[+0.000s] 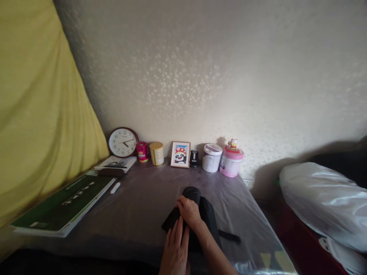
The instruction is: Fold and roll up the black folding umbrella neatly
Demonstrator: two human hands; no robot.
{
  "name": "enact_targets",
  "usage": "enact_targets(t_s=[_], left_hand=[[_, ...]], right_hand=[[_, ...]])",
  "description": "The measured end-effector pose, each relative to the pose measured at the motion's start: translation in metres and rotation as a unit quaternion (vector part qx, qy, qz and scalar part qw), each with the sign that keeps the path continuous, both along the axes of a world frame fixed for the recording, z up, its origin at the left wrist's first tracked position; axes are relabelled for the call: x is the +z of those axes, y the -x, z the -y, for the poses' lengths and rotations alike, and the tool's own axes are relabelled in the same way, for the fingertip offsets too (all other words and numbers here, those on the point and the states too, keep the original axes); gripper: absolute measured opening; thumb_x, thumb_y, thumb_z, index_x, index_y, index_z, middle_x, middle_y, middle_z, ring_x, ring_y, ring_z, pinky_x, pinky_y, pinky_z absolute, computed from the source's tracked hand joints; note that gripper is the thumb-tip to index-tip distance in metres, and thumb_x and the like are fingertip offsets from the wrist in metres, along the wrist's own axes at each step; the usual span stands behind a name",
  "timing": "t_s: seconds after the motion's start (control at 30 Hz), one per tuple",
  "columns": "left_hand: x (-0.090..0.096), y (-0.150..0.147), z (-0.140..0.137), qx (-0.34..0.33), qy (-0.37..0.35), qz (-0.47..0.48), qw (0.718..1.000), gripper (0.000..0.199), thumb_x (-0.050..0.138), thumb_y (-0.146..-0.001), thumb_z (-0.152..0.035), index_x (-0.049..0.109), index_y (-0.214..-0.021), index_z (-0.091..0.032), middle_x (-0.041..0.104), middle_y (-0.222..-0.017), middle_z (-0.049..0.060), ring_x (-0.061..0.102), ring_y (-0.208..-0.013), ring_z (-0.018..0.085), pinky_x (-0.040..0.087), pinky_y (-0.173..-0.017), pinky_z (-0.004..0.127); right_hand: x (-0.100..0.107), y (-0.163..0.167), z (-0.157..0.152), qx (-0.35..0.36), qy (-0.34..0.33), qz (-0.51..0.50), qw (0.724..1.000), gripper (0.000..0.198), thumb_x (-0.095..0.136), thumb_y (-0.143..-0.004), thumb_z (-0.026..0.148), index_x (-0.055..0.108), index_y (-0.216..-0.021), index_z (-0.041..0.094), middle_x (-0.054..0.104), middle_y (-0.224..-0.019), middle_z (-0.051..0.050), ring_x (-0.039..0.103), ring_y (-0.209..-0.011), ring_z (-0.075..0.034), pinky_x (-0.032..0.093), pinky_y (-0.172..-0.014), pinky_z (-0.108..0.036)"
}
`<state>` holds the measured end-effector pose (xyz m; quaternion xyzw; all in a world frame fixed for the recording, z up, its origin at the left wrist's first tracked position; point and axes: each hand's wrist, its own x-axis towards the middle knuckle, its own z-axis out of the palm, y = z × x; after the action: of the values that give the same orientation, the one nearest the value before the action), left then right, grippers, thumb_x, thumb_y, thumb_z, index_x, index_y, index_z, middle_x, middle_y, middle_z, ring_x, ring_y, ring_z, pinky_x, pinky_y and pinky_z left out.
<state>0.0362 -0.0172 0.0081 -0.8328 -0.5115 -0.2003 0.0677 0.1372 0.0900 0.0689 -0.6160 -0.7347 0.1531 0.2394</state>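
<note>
What looks like a black folding umbrella lies on the table in front of me, its thick rounded end pointing away. Loose dark fabric spreads to both sides, and a narrow strap sticks out to the right. My right hand reaches across from the right, its fingers curled onto the fabric just below the rounded end. Nearer to me, my left hand lies with its fingers stretched out flat against the fabric, their tips close under the right hand. Part of the umbrella is hidden beneath both hands.
Along the wall stand a clock, a pink can, a yellow-lidded tin, a panda picture frame, a black stapler-like object and two tubs. A green book lies left. A plastic-wrapped bundle is at right.
</note>
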Motion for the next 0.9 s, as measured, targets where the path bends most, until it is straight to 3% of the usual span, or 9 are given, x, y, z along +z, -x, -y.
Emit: enact_targets(t_s=[0.13, 0.3, 0.37, 0.47, 0.67, 0.8, 0.9], left_hand=[[-0.002, -0.006, -0.008, 0.009, 0.092, -0.008, 0.996, 0.085, 0.046, -0.056, -0.007, 0.029, -0.139, -0.015, 0.027, -0.145, 0.013, 0.028, -0.131, 0.033, 0.038, -0.101, 0.048], [0.006, -0.006, -0.013, 0.012, 0.210, -0.025, 0.977, 0.082, 0.044, -0.060, -0.002, 0.027, -0.139, -0.009, 0.019, -0.147, 0.013, 0.019, -0.134, 0.032, 0.032, -0.106, 0.043], [0.010, -0.008, -0.013, 0.017, 0.228, -0.019, 0.973, 0.082, 0.042, -0.061, 0.000, 0.021, -0.140, -0.009, 0.015, -0.148, 0.012, 0.017, -0.135, 0.030, 0.030, -0.107, 0.043], [0.015, -0.010, -0.014, 0.023, 0.251, -0.013, 0.968, 0.084, 0.040, -0.060, 0.002, 0.018, -0.140, -0.008, 0.012, -0.148, 0.012, 0.016, -0.135, 0.030, 0.027, -0.109, 0.042], [0.035, -0.013, -0.013, 0.044, 0.280, -0.012, 0.959, 0.088, 0.040, -0.055, 0.006, 0.018, -0.139, -0.004, 0.011, -0.148, 0.014, 0.023, -0.133, 0.029, 0.026, -0.110, 0.040], [0.033, -0.011, -0.014, 0.051, 0.274, 0.013, 0.960, 0.092, 0.040, -0.052, 0.008, 0.016, -0.140, -0.003, 0.012, -0.148, 0.014, 0.032, -0.129, 0.027, 0.030, -0.107, 0.035], [0.021, -0.006, -0.016, 0.034, 0.249, 0.052, 0.967, 0.099, 0.042, -0.047, 0.006, 0.013, -0.141, -0.007, 0.009, -0.149, 0.012, 0.030, -0.129, 0.029, 0.033, -0.104, 0.036]], right_hand=[[0.000, -0.011, 0.012, 0.103, -0.031, -0.081, 0.991, 0.023, 0.042, -0.090, 0.022, 0.064, -0.097, 0.023, 0.069, -0.086, 0.002, 0.062, -0.086, -0.013, 0.042, -0.078, -0.022], [-0.013, -0.026, 0.019, 0.163, -0.096, -0.067, 0.980, 0.027, 0.041, -0.091, 0.027, 0.067, -0.094, 0.023, 0.068, -0.098, 0.000, 0.052, -0.111, -0.016, 0.029, -0.101, -0.032], [-0.018, -0.031, 0.012, 0.150, -0.101, -0.053, 0.982, 0.028, 0.039, -0.092, 0.026, 0.067, -0.097, 0.023, 0.067, -0.103, -0.001, 0.047, -0.118, -0.017, 0.020, -0.107, -0.038], [-0.024, -0.038, -0.008, 0.122, -0.107, -0.036, 0.986, 0.029, 0.038, -0.092, 0.025, 0.067, -0.099, 0.023, 0.065, -0.110, -0.002, 0.044, -0.121, -0.018, 0.016, -0.108, -0.043], [-0.032, -0.049, -0.050, 0.015, -0.139, -0.028, 0.990, 0.028, 0.041, -0.088, 0.020, 0.064, -0.104, 0.020, 0.061, -0.117, -0.006, 0.045, -0.120, -0.019, 0.027, -0.104, -0.042], [-0.042, -0.059, -0.043, -0.091, -0.173, -0.053, 0.979, 0.033, 0.037, -0.087, 0.021, 0.057, -0.112, 0.012, 0.059, -0.116, -0.013, 0.053, -0.111, -0.021, 0.038, -0.097, -0.039], [-0.055, -0.070, -0.018, -0.095, -0.209, -0.070, 0.971, 0.034, 0.034, -0.087, 0.022, 0.057, -0.111, 0.014, 0.061, -0.111, -0.011, 0.055, -0.106, -0.021, 0.040, -0.095, -0.039]])
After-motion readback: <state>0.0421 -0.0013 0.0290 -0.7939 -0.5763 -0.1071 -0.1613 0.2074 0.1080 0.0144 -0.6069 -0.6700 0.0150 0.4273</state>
